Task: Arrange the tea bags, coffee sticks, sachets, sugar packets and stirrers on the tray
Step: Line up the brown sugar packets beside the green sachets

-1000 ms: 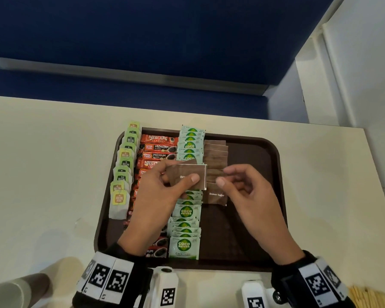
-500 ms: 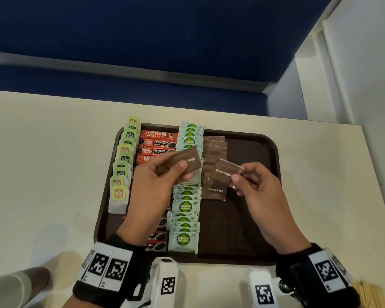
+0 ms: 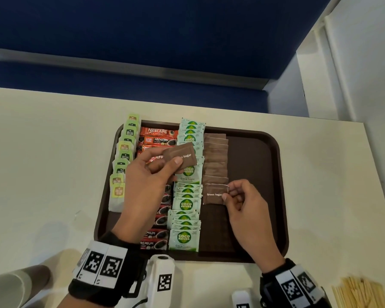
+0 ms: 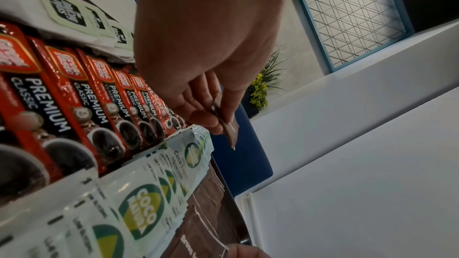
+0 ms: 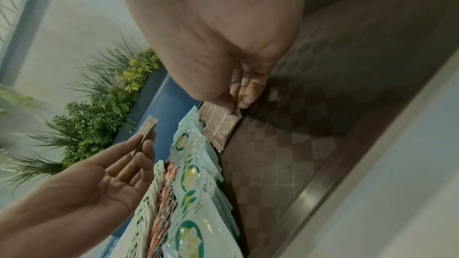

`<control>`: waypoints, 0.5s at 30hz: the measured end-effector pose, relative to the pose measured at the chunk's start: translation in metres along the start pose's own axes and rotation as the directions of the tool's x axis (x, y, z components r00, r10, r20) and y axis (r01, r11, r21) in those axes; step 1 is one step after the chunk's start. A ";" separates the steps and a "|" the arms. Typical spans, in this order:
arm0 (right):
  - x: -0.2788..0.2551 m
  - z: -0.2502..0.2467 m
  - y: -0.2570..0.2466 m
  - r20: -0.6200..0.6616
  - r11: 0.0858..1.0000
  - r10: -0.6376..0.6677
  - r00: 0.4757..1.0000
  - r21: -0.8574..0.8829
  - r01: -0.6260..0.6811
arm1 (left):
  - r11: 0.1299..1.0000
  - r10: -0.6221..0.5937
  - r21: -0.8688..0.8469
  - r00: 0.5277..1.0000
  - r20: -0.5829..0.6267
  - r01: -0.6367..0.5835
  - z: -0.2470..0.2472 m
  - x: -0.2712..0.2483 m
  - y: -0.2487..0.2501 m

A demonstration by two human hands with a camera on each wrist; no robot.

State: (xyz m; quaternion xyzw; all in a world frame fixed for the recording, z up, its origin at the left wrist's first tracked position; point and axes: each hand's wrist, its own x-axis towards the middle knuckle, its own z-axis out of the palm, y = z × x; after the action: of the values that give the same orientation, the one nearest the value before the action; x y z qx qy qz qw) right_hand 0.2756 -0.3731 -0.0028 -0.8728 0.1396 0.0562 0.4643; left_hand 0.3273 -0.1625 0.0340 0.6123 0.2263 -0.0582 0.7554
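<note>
A dark brown tray (image 3: 258, 165) holds rows of green-tagged tea bags (image 3: 122, 161), red coffee sticks (image 3: 159, 140), Coco Natura sachets (image 3: 186, 204) and brown sugar packets (image 3: 216, 152). My left hand (image 3: 147, 185) hovers over the coffee and sachet rows, pinching a small stack of brown sugar packets (image 3: 182, 153) between thumb and fingers (image 4: 198, 117). My right hand (image 3: 245, 203) pinches the right edge of one brown sugar packet (image 3: 213, 194) lying at the near end of the brown row; the right wrist view shows that packet (image 5: 223, 125) under the fingertips (image 5: 248, 95).
A bundle of wooden stirrers (image 3: 360, 293) lies on the cream table (image 3: 42, 152) at the near right corner. A paper cup (image 3: 11, 287) lies at the near left. The tray's right part (image 3: 254, 214) is bare. A blue bench back lies beyond the table.
My right hand took one brown sugar packet from the left hand's stack, carried it down and right, and laid it at the near end of the brown row. The left hand stayed raised.
</note>
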 end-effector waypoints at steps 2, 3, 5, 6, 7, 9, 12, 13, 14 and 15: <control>0.000 0.001 0.002 -0.012 1.000 0.000 1.000 0.003 0.000 | 1.000 0.000 0.012 1.000 0.010 0.000 0.001 0.000 -0.001; 0.000 0.001 0.002 -0.015 1.000 0.004 1.000 0.012 -0.004 | 1.000 0.001 0.022 1.000 0.016 -0.001 0.001 0.000 -0.001; 0.000 0.000 0.003 -0.021 1.000 0.013 1.000 0.025 -0.013 | 0.999 -0.001 0.035 1.000 0.025 0.000 0.001 0.000 -0.002; 0.000 0.000 0.003 -0.026 1.000 0.016 1.000 0.024 -0.016 | 0.999 -0.004 0.037 1.000 0.028 0.003 0.001 0.000 -0.002; 0.000 0.000 0.003 -0.034 1.000 0.018 0.999 0.021 -0.017 | 0.999 -0.005 0.036 1.000 0.029 0.004 0.001 0.000 -0.003; 0.001 -0.002 0.002 -0.068 1.000 0.011 0.998 -0.014 -0.012 | 0.999 0.006 0.047 0.999 0.031 -0.007 0.001 -0.001 -0.003; 0.005 -0.007 -0.007 -0.122 0.999 -0.006 0.992 -0.053 -0.001 | 0.996 0.026 0.083 0.999 0.047 -0.030 0.001 -0.004 -0.004; 0.007 -0.010 -0.013 -0.125 1.000 -0.001 0.992 -0.021 -0.002 | 0.997 0.017 0.080 0.998 0.059 -0.022 0.001 -0.005 -0.004; 0.009 -0.013 -0.021 -0.114 0.999 0.005 0.994 0.039 -0.001 | 0.997 0.006 0.077 0.997 0.074 -0.012 0.002 -0.006 -0.003; 0.011 -0.016 -0.031 -0.087 0.993 0.013 0.996 0.118 -0.002 | 0.997 -0.004 0.081 0.996 0.090 -0.004 0.003 -0.007 -0.003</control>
State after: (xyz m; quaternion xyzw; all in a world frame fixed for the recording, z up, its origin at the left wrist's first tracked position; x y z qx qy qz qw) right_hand 0.2944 -0.3725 0.0283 -0.8450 0.1660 0.0115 0.5083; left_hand 0.3209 -0.1675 0.0350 0.6392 0.1895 -0.0949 0.7392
